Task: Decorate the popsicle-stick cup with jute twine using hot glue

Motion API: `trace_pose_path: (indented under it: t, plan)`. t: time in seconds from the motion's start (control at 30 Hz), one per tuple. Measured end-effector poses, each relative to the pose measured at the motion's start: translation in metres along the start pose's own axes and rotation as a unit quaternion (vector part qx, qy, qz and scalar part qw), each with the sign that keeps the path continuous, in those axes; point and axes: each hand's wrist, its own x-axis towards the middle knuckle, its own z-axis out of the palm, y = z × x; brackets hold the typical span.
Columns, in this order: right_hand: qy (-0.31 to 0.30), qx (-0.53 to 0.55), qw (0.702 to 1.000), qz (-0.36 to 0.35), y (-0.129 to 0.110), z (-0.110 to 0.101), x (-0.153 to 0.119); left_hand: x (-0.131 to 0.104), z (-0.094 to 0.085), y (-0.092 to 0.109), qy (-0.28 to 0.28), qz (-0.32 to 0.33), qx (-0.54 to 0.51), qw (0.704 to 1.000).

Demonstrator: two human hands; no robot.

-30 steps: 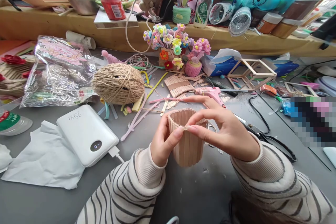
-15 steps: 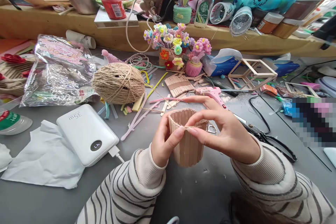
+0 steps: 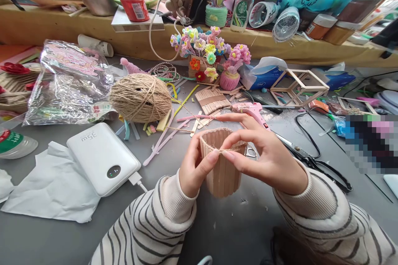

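A round cup made of wooden craft sticks [image 3: 223, 180] stands upright before me, with thin jute twine [image 3: 209, 145] running along its upper edge. My left hand [image 3: 194, 169] is closed around the cup's left side, its thumb pressing on the front of the rim. My right hand [image 3: 267, 157] pinches the twine between thumb and forefinger at the same spot, the two thumb tips almost touching. Behind the hands, to the left, lies a large ball of jute twine [image 3: 140, 99], from which a strand trails toward the cup.
A white power bank [image 3: 102, 157] and crumpled tissue [image 3: 56, 186] lie on the left. A pink glue gun [image 3: 253, 112] and black-handled scissors [image 3: 314, 163] are close to my right hand. Craft sticks [image 3: 211, 100], fuzzy flowers [image 3: 199, 45] and a stick frame [image 3: 300, 87] sit farther back.
Almost nothing differs: both hands keep their hold at the cup's rim. The view has shifted very slightly.
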Motion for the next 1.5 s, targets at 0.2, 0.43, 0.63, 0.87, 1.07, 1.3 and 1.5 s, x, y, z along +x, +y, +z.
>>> trace_pose_path:
  t: [0.2,0.43,0.63,0.87,1.07,1.3,1.5]
  plan:
    - [-0.001,0.002,1.0,0.012,0.0,0.001,-0.001,0.0,0.001,0.002,0.003,-0.007,0.0,1.0]
    - [-0.016,0.015,1.0,0.012,0.003,-0.005,-0.001,0.001,0.0,-0.001,0.001,-0.011,-0.017,1.0]
    - [-0.035,0.003,0.999,0.01,0.005,-0.009,0.0,0.001,0.002,0.001,0.003,-0.026,-0.032,0.999]
    - [-0.038,0.01,0.999,0.011,0.005,-0.007,0.0,0.0,0.001,0.0,-0.01,-0.036,-0.037,0.999]
    - [-0.053,0.022,0.998,0.015,0.005,-0.011,-0.001,0.001,-0.001,-0.003,-0.029,-0.029,-0.033,0.999]
    - [-0.072,0.057,0.996,0.009,0.007,-0.017,0.0,0.0,-0.003,-0.006,-0.055,-0.032,-0.068,0.996]
    - [-0.068,0.053,0.996,0.014,0.006,-0.015,0.0,0.0,-0.003,-0.005,-0.057,-0.027,-0.08,0.995]
